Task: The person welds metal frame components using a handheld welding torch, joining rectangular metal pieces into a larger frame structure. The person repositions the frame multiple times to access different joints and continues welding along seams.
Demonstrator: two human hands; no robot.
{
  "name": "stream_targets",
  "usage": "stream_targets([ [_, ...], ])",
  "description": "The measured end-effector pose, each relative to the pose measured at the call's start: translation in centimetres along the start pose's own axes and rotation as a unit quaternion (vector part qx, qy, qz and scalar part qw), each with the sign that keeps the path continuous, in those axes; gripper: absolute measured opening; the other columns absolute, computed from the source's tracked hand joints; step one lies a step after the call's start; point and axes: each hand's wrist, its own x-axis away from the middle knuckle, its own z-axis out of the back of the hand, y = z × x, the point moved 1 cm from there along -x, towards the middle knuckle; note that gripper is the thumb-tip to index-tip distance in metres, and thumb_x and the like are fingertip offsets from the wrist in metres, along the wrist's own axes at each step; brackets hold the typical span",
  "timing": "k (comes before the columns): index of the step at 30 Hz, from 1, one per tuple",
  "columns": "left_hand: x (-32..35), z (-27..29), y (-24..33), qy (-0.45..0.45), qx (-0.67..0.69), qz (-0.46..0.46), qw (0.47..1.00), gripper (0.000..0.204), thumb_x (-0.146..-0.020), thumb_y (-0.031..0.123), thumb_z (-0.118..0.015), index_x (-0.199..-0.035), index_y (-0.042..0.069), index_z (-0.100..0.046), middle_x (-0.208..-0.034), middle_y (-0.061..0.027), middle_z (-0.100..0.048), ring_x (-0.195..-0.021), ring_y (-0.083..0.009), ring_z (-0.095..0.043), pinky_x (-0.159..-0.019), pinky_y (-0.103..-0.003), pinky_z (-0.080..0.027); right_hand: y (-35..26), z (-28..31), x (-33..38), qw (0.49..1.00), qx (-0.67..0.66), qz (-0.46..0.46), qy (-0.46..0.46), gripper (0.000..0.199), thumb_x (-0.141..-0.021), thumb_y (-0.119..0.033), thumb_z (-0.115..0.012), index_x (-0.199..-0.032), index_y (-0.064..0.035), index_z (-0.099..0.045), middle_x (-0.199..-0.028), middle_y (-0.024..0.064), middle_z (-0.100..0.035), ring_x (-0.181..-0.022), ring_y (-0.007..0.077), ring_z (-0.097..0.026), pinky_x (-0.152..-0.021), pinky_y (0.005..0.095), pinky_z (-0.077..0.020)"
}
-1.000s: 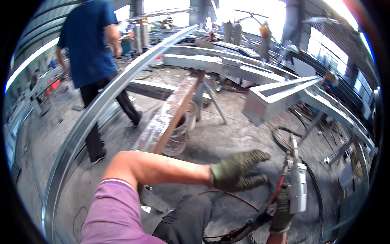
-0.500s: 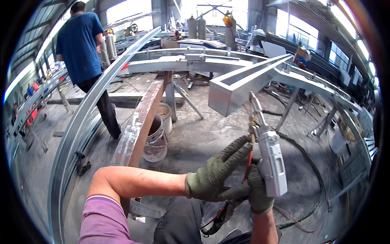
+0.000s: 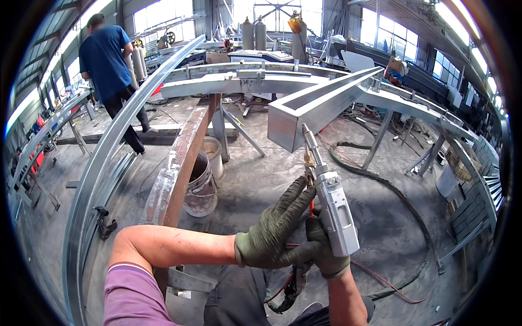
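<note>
A silver handheld welding gun (image 3: 337, 214) with a brass fitting (image 3: 309, 162) and a thin red tube slants upward in front of me. My right hand (image 3: 325, 252), in a dark green glove, wraps round its lower body. My left hand (image 3: 274, 225), gloved alike, supports the gun from the left, its long fingers stretched along the fitting and its thumb side by my right hand. The nozzle (image 3: 305, 130) overlaps the near end of a bright box-shaped metal beam (image 3: 284, 127), close to its corner edge. I cannot tell whether they touch.
A curved metal frame (image 3: 239, 86) carries the beam. At left stand a rusty brown beam (image 3: 182, 163), buckets (image 3: 200, 187) and a long silver rail (image 3: 117, 136). Hoses (image 3: 402, 193) loop over the floor at right. A person in blue (image 3: 106, 62) stands at far left.
Both hands and the welding gun have shifted left in view. The nozzle now overlaps the beam's corner, where before it sat farther right. The person in blue has stepped.
</note>
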Motion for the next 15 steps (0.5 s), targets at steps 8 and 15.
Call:
stream_targets([
  [8,0.3,-0.2,-0.1,0.008,-0.009,0.002,1.000,0.116,-0.097,0.046,-0.085,-0.176,-0.007,-0.018,-0.179,-0.0394,-0.021,-0.168,-0.0548,-0.021,-0.136,-0.057,-0.024,-0.1,-0.6,0.0,0.997,-0.057,-0.057,0.017,0.017,-0.090,-0.006,-0.084,-0.105,-0.0009,-0.079,-0.080,0.0029,-0.071,-0.068,0.0125,-0.067,-0.062,0.0329,-0.0537],
  [15,0.2,-0.1,-0.2,0.010,-0.012,0.008,1.000,0.116,-0.097,0.046,-0.085,-0.176,-0.008,-0.018,-0.179,-0.0388,-0.022,-0.168,-0.0543,-0.022,-0.136,-0.057,-0.024,1.2,0.1,-0.2,0.998,0.022,-0.014,-0.048,0.023,-0.092,-0.007,-0.085,-0.112,0.0026,-0.077,-0.079,-0.0009,-0.070,-0.071,0.0080,-0.066,-0.062,0.0301,-0.0544],
])
